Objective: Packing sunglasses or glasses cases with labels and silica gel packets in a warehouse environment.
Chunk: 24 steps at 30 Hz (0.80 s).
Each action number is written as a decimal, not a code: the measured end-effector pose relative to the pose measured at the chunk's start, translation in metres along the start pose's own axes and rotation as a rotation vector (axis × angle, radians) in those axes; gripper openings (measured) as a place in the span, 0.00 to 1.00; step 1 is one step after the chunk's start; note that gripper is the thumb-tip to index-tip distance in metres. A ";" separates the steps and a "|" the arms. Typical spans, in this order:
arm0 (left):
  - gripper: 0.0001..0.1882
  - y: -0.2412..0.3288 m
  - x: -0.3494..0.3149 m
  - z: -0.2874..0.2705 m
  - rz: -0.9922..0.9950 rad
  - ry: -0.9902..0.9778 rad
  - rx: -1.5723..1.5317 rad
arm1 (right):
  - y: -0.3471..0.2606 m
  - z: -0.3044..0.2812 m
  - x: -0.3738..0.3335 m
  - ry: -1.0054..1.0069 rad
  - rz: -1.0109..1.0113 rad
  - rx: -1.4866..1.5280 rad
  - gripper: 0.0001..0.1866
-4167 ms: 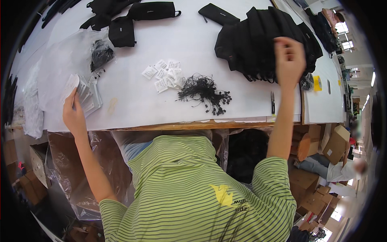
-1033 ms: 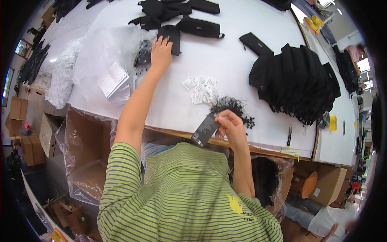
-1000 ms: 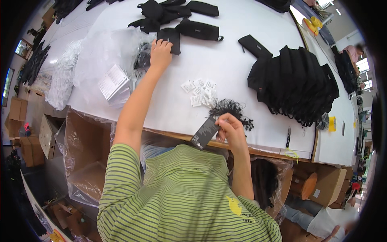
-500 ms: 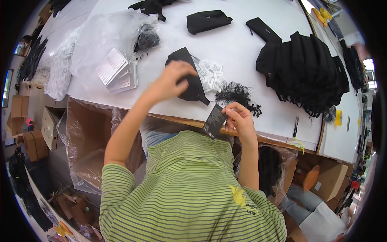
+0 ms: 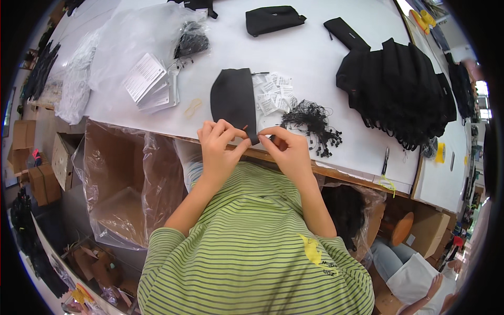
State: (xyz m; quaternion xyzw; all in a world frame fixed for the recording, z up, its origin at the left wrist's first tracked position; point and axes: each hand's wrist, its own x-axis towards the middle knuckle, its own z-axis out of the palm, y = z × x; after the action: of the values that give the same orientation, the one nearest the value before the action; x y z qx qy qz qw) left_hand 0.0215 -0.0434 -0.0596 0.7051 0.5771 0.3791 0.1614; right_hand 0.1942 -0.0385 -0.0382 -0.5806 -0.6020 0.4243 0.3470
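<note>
A flat black fabric pouch (image 5: 231,97) lies at the table's front edge, its narrow strap end pointing toward me. My left hand (image 5: 220,149) is pinched at that strap end, beside a small orange tab (image 5: 245,127). From the other side, my right hand (image 5: 289,152) has thumb and fingers closed at the tip of the strap. Whether a thin cord or tag is also between the right fingers is too small to make out. Touching the pouch's right side are several small white printed labels (image 5: 275,92), with a tangle of black tag strings (image 5: 315,123) beside them.
A stack of white printed cards (image 5: 144,79) and clear plastic bags (image 5: 131,42) lie left. A yellowish band (image 5: 192,107) is near the pouch. Piled black pouches (image 5: 396,94) stand right, near small scissors (image 5: 386,160). A plastic-lined carton (image 5: 115,184) sits below the table's left edge.
My left hand has come down from over the pouch to its strap end. My right hand has moved left to meet it; the dark tag it held is out of sight. The pouch now lies straighter.
</note>
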 end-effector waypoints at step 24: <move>0.04 0.030 -0.001 -0.029 -0.467 -0.087 -0.943 | -0.001 -0.012 0.001 -0.131 0.131 0.901 0.05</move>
State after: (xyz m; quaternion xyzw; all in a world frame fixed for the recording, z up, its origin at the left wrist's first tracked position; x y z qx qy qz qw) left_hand 0.0213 -0.0592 -0.0214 0.4236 0.4784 0.5219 0.5651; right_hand 0.2046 -0.0366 -0.0322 -0.3807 -0.3403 0.7006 0.4984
